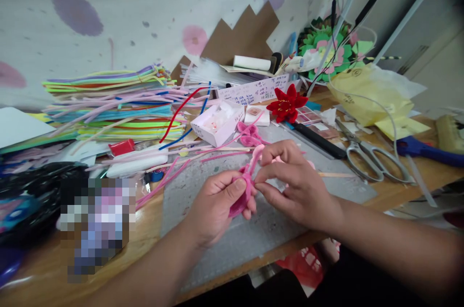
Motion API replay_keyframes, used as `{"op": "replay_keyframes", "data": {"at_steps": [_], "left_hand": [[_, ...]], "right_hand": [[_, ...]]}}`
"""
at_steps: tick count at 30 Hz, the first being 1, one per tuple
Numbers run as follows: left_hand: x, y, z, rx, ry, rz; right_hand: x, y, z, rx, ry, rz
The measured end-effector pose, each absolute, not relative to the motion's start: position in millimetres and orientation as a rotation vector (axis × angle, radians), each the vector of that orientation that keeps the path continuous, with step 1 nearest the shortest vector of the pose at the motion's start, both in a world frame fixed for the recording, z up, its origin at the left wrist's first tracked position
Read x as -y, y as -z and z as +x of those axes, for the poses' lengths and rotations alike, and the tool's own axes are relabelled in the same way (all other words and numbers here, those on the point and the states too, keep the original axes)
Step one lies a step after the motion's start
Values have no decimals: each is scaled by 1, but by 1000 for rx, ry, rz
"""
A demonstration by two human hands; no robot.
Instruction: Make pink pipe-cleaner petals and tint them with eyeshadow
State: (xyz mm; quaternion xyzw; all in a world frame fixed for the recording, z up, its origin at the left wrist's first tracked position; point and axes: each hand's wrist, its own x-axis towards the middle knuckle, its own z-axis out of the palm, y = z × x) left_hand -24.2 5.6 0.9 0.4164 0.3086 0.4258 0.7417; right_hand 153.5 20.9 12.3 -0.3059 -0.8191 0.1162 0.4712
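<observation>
My left hand (212, 208) is closed around a pink pipe-cleaner piece (238, 206), its thumb pressing on the front. The piece is bent into a rounded, fuzzy shape, and an end loops up above the thumb. From the right, my right hand (299, 186) pinches at the edge of the same piece, thumb and index finger together. Its fingertips partly cover what they grip. Just beyond my hands lies another looped pink pipe-cleaner shape (250, 137). Lighter pink pieces show partly behind my right hand. Below everything is a grey cutting mat (217, 261).
Bundles of coloured pipe cleaners (119, 113) are stacked at the back left. A white box (221, 125) and a red pipe-cleaner flower (287, 104) stand beyond the mat. Scissors (375, 157) and a black-handled tool (319, 141) lie right. A black plastic bag (39, 191) sits left.
</observation>
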Motion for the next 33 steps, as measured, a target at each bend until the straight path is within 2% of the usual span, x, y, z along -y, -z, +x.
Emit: {"op": "replay_keyframes", "data": {"at_steps": [4, 10, 15, 18, 23, 27, 33], "left_hand": [[-3, -1, -30, -591, -747, 940], [-8, -2, -33, -639, -557, 979], [-12, -4, -29, -822, -691, 976], [-12, -4, -29, -783, -777, 920], [-8, -4, -32, -642, -643, 933], [-9, -3, -32, -693, -495, 1023], [-15, -2, -28, -860, -767, 945]], "right_hand": [[-22, -7, 146, 1816, -795, -763], [-38, -24, 159, 1942, -806, -635], [-32, -53, 177, 2300, -484, -566], [-26, -53, 181, 2437, -228, -585], [-38, -32, 181, 2286, -125, -675], [-43, -35, 182, 2244, 53, -663], [-20, -49, 189, 2320, 291, -610]]}}
